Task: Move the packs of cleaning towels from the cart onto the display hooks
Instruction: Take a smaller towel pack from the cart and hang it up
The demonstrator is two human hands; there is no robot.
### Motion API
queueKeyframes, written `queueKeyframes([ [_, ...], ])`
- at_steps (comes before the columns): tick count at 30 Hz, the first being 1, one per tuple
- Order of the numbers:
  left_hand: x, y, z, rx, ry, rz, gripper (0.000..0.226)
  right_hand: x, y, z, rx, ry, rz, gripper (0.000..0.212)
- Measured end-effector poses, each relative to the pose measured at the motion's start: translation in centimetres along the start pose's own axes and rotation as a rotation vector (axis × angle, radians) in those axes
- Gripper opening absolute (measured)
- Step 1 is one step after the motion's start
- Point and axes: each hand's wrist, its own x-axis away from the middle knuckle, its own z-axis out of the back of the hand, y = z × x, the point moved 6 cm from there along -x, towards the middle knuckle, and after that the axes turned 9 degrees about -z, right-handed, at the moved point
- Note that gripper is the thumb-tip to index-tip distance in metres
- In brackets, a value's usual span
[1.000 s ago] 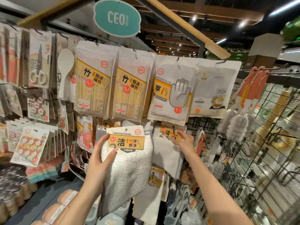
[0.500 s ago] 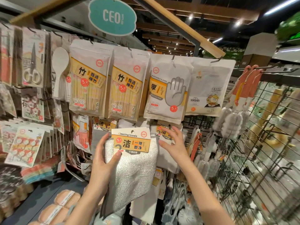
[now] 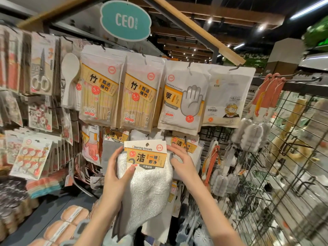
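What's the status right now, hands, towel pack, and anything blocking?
Left hand grips cleaning towel pack, thumb on label. Right hand fingers on pack's right edge. Pack not yet hooked; hung towel packs right behind.

Teal CEO sign (image 3: pixel 125 20) up top; chopstick packs (image 3: pixel 101 91), glove pack (image 3: pixel 182 98) hung below; scissors (image 3: pixel 41 71) far L.

I see one pack of cleaning towels (image 3: pixel 147 185) held up in front of the display: grey-white fuzzy cloth hanging limp below a white and orange header card (image 3: pixel 145 154) printed "Cleaning towels", with a hang hole at its top edge. The card faces me, roughly upright. Just behind and to the right, hung towel packs (image 3: pixel 185 145) with matching cards sit on a hook.
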Motion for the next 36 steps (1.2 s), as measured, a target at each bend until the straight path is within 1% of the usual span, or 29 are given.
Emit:
queueKeyframes([
  [9, 0.4, 0.2, -0.4, -0.058, 0.034, -0.012, 0.057, 1.6, 0.1, 0.0, 0.007, -0.001, 0.019, 0.051],
  [13, 0.7, 0.2, -0.5, -0.065, 0.052, -0.007, 0.054, 2.1, 0.3, 0.1, 0.032, 0.014, 0.072, 0.052],
  [17, 0.9, 0.1, -0.5, -0.074, 0.065, -0.002, 0.052, 2.4, 0.6, 0.0, -0.023, -0.01, 0.066, 0.049],
  [21, 0.9, 0.1, -0.8, -0.09, 0.047, -0.019, 0.052, 2.3, 1.2, -0.1, -0.06, -0.009, 0.056, 0.048],
  [27, 0.7, -0.3, -1.2, -0.045, -0.024, -0.004, 0.054, 2.0, 1.1, 0.8, -0.092, 0.137, 0.072, 0.05],
  [33, 0.4, -0.4, -1.7, -0.009, -0.075, 0.003, 0.059, 1.4, 1.4, 1.5, -0.095, 0.146, 0.061, 0.049],
  [36, 0.5, -0.7, -2.0, 0.019, -0.078, 0.017, 0.055, 1.3, 1.5, 1.7, -0.097, 0.14, 0.058, 0.049],
])
